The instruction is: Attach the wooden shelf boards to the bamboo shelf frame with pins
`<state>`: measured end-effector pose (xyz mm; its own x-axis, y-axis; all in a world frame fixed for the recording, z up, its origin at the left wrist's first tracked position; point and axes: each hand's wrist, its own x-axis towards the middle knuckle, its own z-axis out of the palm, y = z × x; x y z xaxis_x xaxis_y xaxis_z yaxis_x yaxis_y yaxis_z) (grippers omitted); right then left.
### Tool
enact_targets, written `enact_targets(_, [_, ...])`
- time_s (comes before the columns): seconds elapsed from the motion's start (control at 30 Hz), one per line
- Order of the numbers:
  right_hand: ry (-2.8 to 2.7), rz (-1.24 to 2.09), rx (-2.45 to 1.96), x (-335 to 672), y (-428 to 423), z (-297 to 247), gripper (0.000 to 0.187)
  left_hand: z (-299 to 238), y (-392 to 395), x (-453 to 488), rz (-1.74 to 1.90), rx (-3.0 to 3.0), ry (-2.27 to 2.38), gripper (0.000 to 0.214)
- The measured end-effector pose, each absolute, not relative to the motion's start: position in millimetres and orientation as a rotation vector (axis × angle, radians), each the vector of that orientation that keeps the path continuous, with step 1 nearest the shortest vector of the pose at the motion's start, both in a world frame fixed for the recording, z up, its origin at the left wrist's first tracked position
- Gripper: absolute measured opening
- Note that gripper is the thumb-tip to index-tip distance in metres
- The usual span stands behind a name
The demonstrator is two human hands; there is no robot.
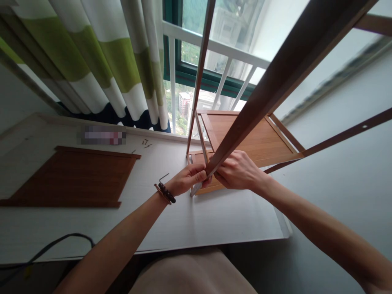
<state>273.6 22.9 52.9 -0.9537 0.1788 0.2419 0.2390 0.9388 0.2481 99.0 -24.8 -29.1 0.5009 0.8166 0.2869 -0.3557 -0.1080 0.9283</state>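
Observation:
A brown wooden shelf frame stands upright on the white table, its near post (245,118) slanting across the view. My left hand (191,177) is closed round the lower part of this post, thumb on its near face. On the post's other side, my right hand (237,169) has its fingers curled in close to the wood. The post hides its fingertips and whatever they pinch. Behind my hands is a slatless shelf board (254,134) set in the frame, with a lower board (210,188) beneath. An L-shaped hex key (164,177) shows just beyond my left wrist.
A loose brown panel (76,177) lies flat on the white table (183,226) at left. Several small screws (146,143) and a blurred-out package (102,135) lie behind it. A black cable (61,237) loops over the front edge. A striped curtain (116,65) and white railing (220,47) stand behind.

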Motion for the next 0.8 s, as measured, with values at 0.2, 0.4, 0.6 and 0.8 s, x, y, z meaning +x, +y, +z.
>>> enact_targets(0.2, [-2.853, -0.389, -0.325, 276, 24, 54, 0.022, -25, -27, 98, 1.032, 1.347, 0.482, 0.031])
enact_targets(0.4, [-2.798, -0.404, -0.343, 278, 22, 55, 0.021, -32, -27, 101, 1.078, 1.280, 0.476, 0.033])
enact_targets(0.6, [-2.748, -0.423, -0.329, 280, 23, 52, 0.022, -37, -25, 101, 1.099, 1.270, 0.458, 0.027])
enact_targets(0.8, [-2.767, -0.425, -0.283, 280, 24, 52, 0.020, -33, -26, 100, 1.087, 1.254, 0.474, 0.024])
